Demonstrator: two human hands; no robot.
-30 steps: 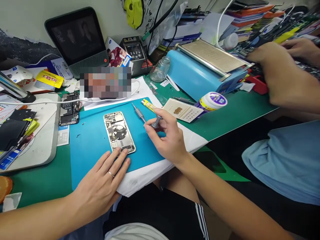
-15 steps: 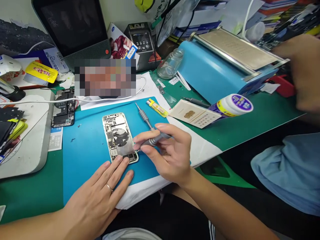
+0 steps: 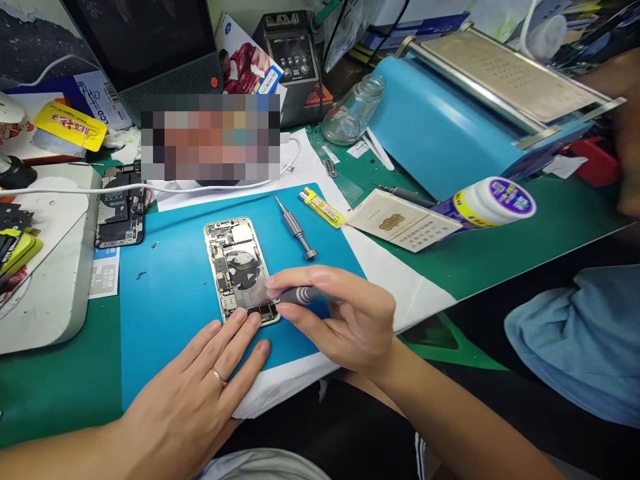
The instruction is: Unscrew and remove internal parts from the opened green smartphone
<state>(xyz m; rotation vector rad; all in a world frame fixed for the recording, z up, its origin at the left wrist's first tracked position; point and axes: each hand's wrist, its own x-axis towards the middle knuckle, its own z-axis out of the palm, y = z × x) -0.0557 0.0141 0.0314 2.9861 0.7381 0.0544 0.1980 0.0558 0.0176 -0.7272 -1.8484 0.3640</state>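
Observation:
An opened phone (image 3: 247, 270) with its inner boards bare lies on the blue mat (image 3: 170, 333). My left hand (image 3: 200, 373) rests flat, fingers outstretched, their tips on the phone's lower edge. In my right hand (image 3: 345, 313) is a grey screwdriver (image 3: 300, 295), pinched between thumb and fingers and held nearly level. Its tip points at the phone's lower right edge; whether it sits in a screw is too small to tell. A second screwdriver (image 3: 296, 230) lies on the mat, right of the phone. Tiny dark bits (image 3: 141, 275) lie to the phone's left.
Another opened phone (image 3: 120, 207) lies by a white machine (image 3: 65, 313) at the left. A yellow packet (image 3: 321, 208), a folded card (image 3: 403, 217) and a white-purple tub (image 3: 493, 200) are at the right. Behind stand a glass jar (image 3: 347, 113) and a blue machine (image 3: 425, 127). Another person's sleeve (image 3: 575, 333) shows right.
My right hand has lowered the screwdriver's handle, and its tip has moved down along the phone's right edge. My left hand stays put. The view has shifted slightly.

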